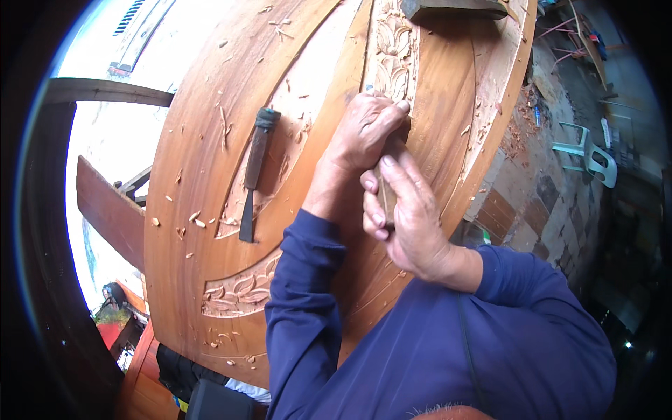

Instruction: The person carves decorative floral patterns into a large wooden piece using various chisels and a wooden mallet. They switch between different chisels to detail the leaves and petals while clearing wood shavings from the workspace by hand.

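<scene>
A curved wooden panel (189,140) with pale recesses and leafy relief fills the middle of the head view. At the lower end of its carved floral strip (392,49), my left hand (364,126) is closed around the front of a wooden-handled carving tool (386,196), whose tip is hidden by the fingers. Behind it my right hand (409,210) wraps the same handle, thumb lying along it. To the left, a flat blade tool (255,168) with a dark wrapped end lies on the panel among wood shavings. A dark block (451,10) rests at the panel's top.
Dark wooden beams (108,89) and a reddish board (112,210) are at the left. Past the panel's right edge are a tiled floor (514,213) with shavings and debris, a pale green plastic stool (588,154) and leaning sticks. A dark grey object (217,402) sits at bottom left.
</scene>
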A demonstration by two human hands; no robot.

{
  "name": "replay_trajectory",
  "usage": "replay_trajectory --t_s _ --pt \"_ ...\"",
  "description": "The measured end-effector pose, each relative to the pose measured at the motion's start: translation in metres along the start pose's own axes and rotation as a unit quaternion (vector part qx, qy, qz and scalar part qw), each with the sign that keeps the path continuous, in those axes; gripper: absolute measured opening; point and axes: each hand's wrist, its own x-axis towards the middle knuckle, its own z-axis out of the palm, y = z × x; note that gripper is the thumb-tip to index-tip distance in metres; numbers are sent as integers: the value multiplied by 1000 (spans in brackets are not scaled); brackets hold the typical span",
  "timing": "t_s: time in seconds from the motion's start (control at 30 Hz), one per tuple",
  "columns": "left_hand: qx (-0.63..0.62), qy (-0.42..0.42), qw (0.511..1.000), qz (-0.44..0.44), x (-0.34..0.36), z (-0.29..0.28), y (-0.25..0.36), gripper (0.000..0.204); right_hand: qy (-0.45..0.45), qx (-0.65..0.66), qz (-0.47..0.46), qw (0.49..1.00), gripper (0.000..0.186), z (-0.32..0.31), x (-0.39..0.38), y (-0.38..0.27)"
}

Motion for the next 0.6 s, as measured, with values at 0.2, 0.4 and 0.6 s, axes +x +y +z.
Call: replay_trajectory --t_s 0.2,0.4,0.6 --pt "39 -49 995 82 13 -13 -13 41 8 6 -30 1000 42 9 10 11" --pt "37 -29 995 90 29 -18 -28 43 7 26 -36 999 42 7 35 7" --pt "-15 -76 997 9 11 -20 -6 47 -5 53 45 998 33 19 10 8"
